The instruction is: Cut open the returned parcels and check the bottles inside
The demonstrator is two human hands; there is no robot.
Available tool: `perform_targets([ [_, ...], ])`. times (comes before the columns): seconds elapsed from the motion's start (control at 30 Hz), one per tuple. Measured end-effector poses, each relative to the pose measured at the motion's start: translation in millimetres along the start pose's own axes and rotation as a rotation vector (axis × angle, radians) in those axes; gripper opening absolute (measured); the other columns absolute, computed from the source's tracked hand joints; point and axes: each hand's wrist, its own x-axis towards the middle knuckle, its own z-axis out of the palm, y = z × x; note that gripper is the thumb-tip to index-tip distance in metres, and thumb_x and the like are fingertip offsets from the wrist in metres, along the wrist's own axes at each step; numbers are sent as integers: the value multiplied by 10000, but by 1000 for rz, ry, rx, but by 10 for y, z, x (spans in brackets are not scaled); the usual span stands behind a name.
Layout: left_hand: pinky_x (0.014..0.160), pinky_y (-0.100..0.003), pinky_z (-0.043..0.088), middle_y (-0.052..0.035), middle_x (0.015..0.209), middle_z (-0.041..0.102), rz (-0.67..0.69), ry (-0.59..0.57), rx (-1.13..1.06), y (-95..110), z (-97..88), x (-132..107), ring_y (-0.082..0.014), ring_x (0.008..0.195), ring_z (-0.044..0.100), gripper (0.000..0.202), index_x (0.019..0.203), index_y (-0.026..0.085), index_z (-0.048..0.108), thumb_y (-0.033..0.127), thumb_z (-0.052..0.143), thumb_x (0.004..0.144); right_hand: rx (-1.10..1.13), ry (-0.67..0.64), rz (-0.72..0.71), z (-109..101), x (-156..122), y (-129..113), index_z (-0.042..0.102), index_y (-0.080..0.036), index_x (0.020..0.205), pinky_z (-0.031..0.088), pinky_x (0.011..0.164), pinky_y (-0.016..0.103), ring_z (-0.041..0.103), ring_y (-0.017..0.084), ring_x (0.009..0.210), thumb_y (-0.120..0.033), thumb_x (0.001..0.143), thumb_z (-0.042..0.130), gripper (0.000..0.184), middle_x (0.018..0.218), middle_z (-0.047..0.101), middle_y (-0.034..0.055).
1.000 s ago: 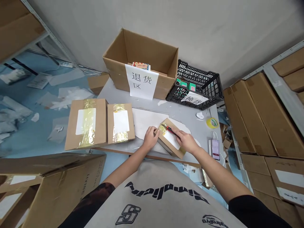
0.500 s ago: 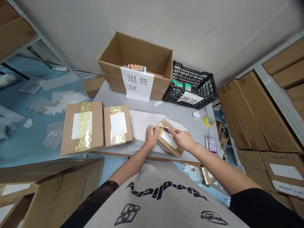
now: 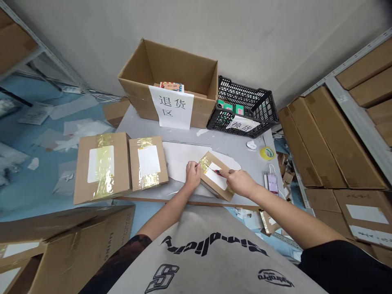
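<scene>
A small brown parcel [image 3: 214,176] with a white label and yellow tape lies on the grey table [image 3: 232,147] in front of me. My left hand [image 3: 192,174] grips its left end, fingers curled on the edge. My right hand [image 3: 240,182] is closed on a red-handled cutter [image 3: 217,171], whose tip rests on the parcel's top over the label. Two larger taped parcels, one big [image 3: 102,166] and one medium [image 3: 148,162], lie side by side to the left.
An open cardboard box [image 3: 171,83] with a paper sign and a black plastic crate [image 3: 245,108] stand at the table's back. A tape roll [image 3: 267,152] and a phone [image 3: 271,183] lie at the right. Stacked cartons [image 3: 318,143] line the right; more boxes [image 3: 70,241] sit lower left.
My right hand has drawn the cutter along the parcel's top toward me, from the yellow tape onto the label. My left hand keeps its hold. The camera view shifted slightly.
</scene>
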Motion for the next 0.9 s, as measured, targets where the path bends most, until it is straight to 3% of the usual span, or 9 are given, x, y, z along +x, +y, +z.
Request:
perform_targets([
  [0.17, 844, -406, 445, -60, 896, 516, 18, -19, -12, -14, 13, -6, -234, 907, 513, 120, 841, 240, 460, 286, 448, 952, -2, -6, 18, 59, -183, 44, 352, -262, 1469, 463, 685, 329, 684, 260, 805, -209, 925, 377, 547, 1055, 670, 125],
  [0.9, 839, -405, 437, -49, 892, 503, 21, -57, -38, -27, 64, 13, -230, 909, 506, 144, 839, 245, 454, 329, 459, 956, 43, -20, 96, 669, -868, 238, 322, -242, 1489, 442, 620, 294, 671, 227, 721, -134, 884, 427, 623, 1001, 662, 142],
])
